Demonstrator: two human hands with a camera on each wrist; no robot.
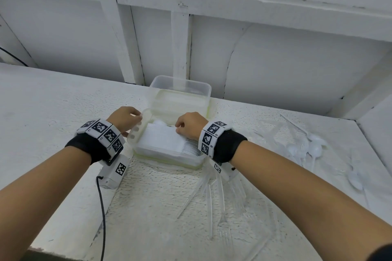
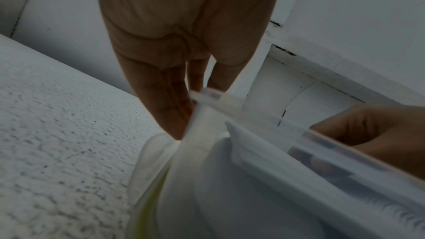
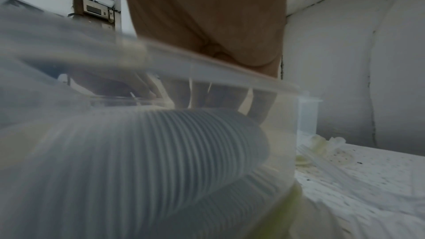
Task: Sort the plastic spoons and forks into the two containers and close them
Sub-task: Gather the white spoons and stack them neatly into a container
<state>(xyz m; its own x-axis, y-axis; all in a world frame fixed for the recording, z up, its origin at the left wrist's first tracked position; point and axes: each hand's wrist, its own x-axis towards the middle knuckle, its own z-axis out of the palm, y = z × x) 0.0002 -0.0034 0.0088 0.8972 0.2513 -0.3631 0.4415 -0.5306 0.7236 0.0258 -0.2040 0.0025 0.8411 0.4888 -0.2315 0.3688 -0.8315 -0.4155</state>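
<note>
A clear near container (image 1: 135, 133) sits mid-table with a tight stack of white plastic spoons (image 1: 163, 140) lying in it. My left hand (image 1: 127, 118) pinches its far left corner at the rim (image 2: 214, 97). My right hand (image 1: 186, 127) reaches into the container, fingers curled down onto the far end of the spoon stack (image 3: 161, 152). Behind it stands a second clear container (image 1: 180, 85), with nothing visible inside. Loose clear forks (image 1: 214, 197) lie on the table below my right wrist, and loose spoons (image 1: 314, 148) lie at the right.
A yellowish lid edge (image 1: 169, 163) shows under the near container. A small white box with a black cable (image 1: 114, 171) hangs by my left wrist. A white wall (image 1: 275, 59) rises behind the table, and a side wall closes the right end.
</note>
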